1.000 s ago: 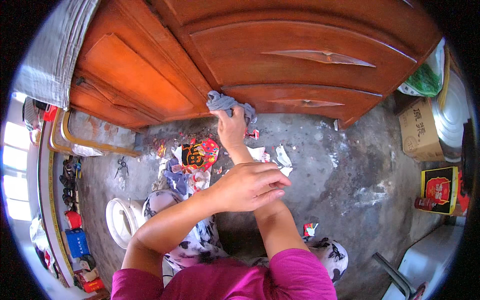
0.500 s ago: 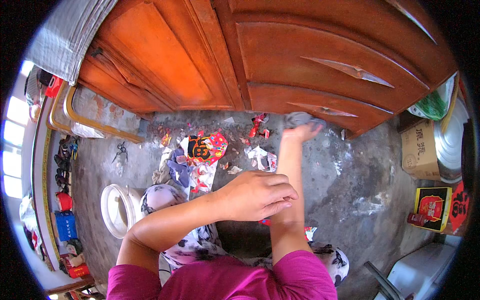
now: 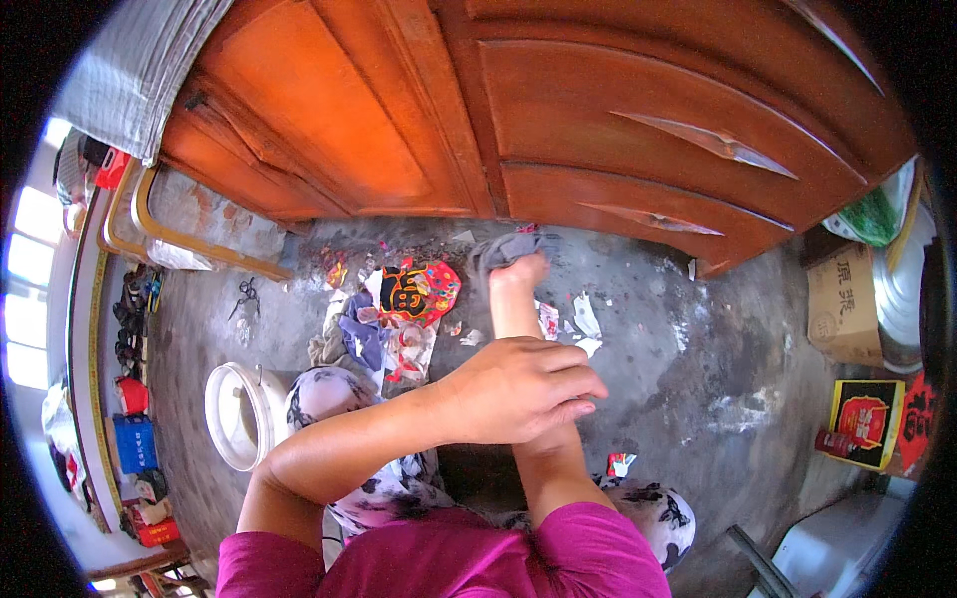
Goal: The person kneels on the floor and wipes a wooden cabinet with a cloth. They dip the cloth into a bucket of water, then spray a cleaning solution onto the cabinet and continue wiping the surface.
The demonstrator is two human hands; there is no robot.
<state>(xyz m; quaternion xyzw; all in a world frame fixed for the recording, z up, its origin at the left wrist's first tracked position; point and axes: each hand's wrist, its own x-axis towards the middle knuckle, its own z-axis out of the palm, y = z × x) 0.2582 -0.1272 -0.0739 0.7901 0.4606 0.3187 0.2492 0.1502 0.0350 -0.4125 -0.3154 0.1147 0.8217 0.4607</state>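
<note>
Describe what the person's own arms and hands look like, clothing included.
Short, plain magenta fabric sleeves leave both forearms bare. The bare left hand shows no glove, ring or bracelet; the right hand also looks gloveless, though blur hides finer detail.

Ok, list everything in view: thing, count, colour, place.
Carved wooden cabinet: one, reddish-brown, top.
Rough concrete floor: one, grey, centre.
Crumpled fabric cloth: one, grey, near cabinet's base.
Torn paper scraps: many, white and red, floor.
Printed paper decoration: one, red, black and gold, left of cloth.
Round plastic bucket: one, white, lower left.
Small scissors: one pair, dark, floor, left.
Rectangular cardboard box: one, brown, right.
Flat printed box: one, black, yellow and red, lower right.
Rim clutter: uncounted, mixed colours, too small to tell.
Patterned trousers: one pair, white and black, bottom.
Short-sleeved shirt: one, magenta, bottom.
Right hand: one, bare, on cloth.
Left hand: one, bare, over right forearm.
</note>
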